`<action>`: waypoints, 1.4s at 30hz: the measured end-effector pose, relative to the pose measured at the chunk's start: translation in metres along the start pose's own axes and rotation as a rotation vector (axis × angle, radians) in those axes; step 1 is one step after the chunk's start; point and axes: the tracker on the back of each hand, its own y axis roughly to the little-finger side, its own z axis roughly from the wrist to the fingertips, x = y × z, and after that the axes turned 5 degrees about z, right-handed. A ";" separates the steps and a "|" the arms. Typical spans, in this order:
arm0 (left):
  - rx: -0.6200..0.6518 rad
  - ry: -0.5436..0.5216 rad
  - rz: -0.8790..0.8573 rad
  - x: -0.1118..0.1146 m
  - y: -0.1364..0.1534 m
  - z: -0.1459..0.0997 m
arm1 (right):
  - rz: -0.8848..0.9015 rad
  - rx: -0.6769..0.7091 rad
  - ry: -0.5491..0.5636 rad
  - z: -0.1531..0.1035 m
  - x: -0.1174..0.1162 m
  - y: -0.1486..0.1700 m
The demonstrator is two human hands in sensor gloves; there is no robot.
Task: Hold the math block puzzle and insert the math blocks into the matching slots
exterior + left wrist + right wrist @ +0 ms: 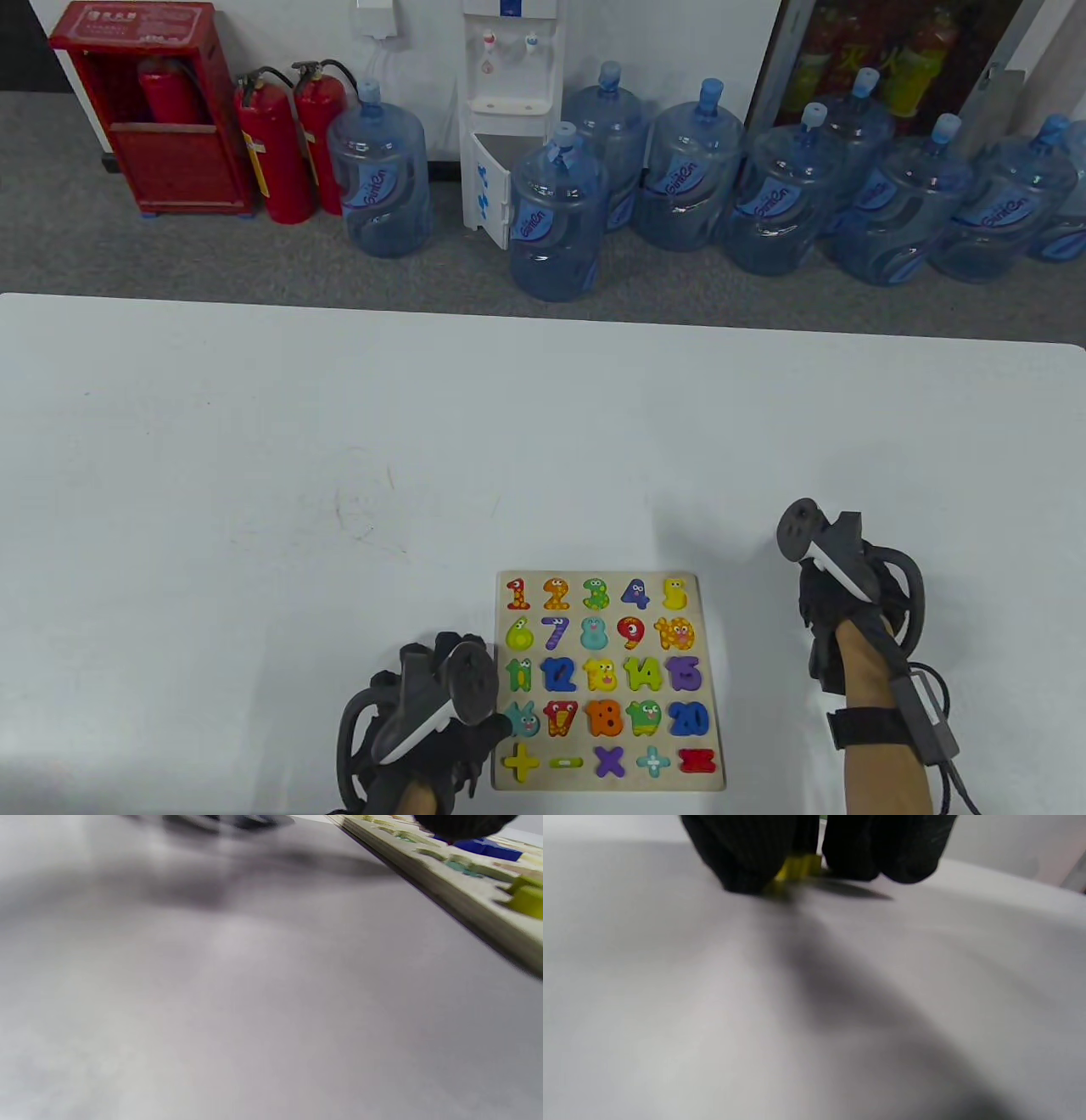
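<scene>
White bench (254, 441), near edge: left hand (424, 722) rests on the stiff, light wooden puzzle board's (708, 679) left edge; right hand (840, 594) pinches a yellow block (796, 869) (small, light).

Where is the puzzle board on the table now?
In the table view, the puzzle board lies flat near the bottom edge, between both hands, with the left hand at its left edge.

The puzzle board (607, 679) shows numbers 1 to 20 and signs +, −, ×, ÷, =; the water bottles (556, 212) bear a blurred blue brand.
</scene>
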 end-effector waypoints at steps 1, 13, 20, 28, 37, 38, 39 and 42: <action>0.001 0.000 -0.001 0.000 0.000 0.000 | -0.011 0.002 0.028 -0.001 0.000 -0.002; 0.014 0.003 0.003 0.000 0.000 0.000 | -0.122 0.100 0.066 -0.021 -0.007 -0.012; 0.062 0.013 -0.012 -0.001 -0.003 0.002 | -0.125 0.175 0.074 -0.058 -0.007 -0.009; 0.137 0.010 -0.003 -0.005 -0.013 0.001 | -0.060 0.206 -0.004 -0.102 -0.006 -0.001; 0.202 -0.003 0.010 -0.009 -0.021 -0.003 | 0.035 0.289 0.054 -0.140 -0.005 0.001; 0.202 -0.002 0.008 -0.009 -0.021 -0.003 | 0.031 0.290 0.054 -0.140 -0.005 0.000; 0.203 0.000 0.009 -0.009 -0.021 -0.003 | 0.011 0.290 0.063 -0.141 -0.005 -0.002; 0.199 -0.003 0.014 -0.010 -0.021 -0.004 | 0.020 0.318 0.000 -0.141 -0.005 -0.004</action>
